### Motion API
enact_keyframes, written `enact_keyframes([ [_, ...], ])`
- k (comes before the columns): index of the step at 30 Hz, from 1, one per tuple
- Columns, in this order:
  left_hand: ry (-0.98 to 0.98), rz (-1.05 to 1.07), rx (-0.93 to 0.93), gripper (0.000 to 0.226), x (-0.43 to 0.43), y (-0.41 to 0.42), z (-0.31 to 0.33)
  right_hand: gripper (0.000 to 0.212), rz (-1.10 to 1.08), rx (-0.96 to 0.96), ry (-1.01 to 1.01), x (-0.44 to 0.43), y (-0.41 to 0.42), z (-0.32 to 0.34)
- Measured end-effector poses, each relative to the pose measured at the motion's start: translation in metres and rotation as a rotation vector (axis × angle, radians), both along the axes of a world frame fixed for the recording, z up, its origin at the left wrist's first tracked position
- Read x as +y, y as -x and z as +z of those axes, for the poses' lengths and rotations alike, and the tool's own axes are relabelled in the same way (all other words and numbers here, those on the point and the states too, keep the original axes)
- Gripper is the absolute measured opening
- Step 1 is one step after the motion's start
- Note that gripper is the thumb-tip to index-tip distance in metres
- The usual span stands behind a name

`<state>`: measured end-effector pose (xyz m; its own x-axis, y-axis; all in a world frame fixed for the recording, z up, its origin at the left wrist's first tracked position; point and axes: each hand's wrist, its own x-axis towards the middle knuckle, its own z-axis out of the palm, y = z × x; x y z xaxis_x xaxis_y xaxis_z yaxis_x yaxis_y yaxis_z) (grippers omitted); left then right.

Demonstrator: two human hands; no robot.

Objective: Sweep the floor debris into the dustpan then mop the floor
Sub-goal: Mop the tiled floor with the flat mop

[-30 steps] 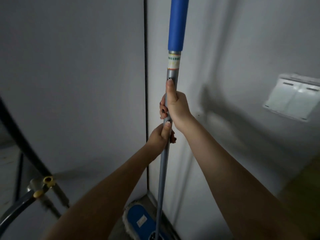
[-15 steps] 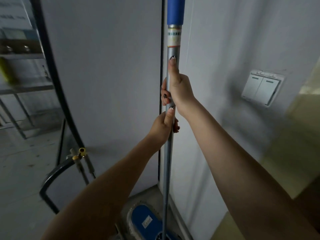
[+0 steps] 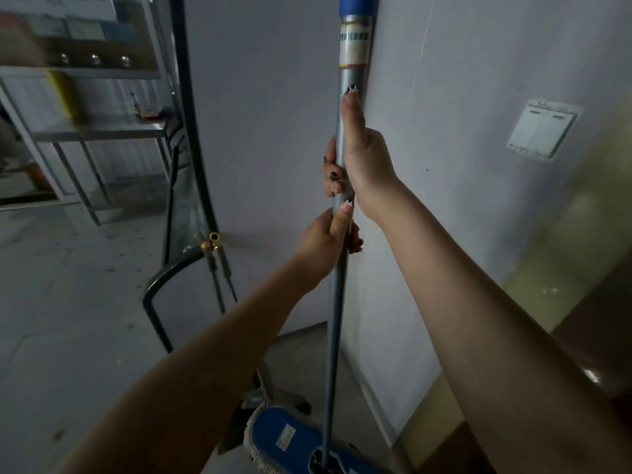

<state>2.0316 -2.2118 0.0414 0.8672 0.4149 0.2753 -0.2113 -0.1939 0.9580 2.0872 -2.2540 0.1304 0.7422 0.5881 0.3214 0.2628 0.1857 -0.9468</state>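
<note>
Here, two hands, right hand [image 3: 364, 162], left hand [image 3: 326, 242], gripping one mop handle [image 3: 337, 319]

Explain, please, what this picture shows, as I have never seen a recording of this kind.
There is no machine. A person wears a wide-angle camera on the head, so the single view looks forward and down. The right hand grips a grey metal mop pole higher up, thumb laid along it. The left hand grips it just below. At the bottom, a flat blue mop head with a white fringe lies on the grey floor. A white double light switch sits on the wall to the right. A metal shelf rack stands at the left.
</note>
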Motion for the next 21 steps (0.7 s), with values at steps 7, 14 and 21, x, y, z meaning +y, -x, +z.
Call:
enact_keyframes([
  [7,0.053,0.141,0.043,0.041,-0.001,0.076,-0.009,0.063,0.200,-0.005,0.063,0.010,0.064,-0.012],
  [14,0.067,0.335,0.069,0.040,-0.009,0.142,-0.016,0.063,0.394,-0.014,0.060,0.012,0.127,-0.019],
  [21,-0.037,0.601,0.104,0.050,-0.001,0.217,-0.015,0.064,0.582,-0.023,0.033,0.029,0.204,-0.020],
])
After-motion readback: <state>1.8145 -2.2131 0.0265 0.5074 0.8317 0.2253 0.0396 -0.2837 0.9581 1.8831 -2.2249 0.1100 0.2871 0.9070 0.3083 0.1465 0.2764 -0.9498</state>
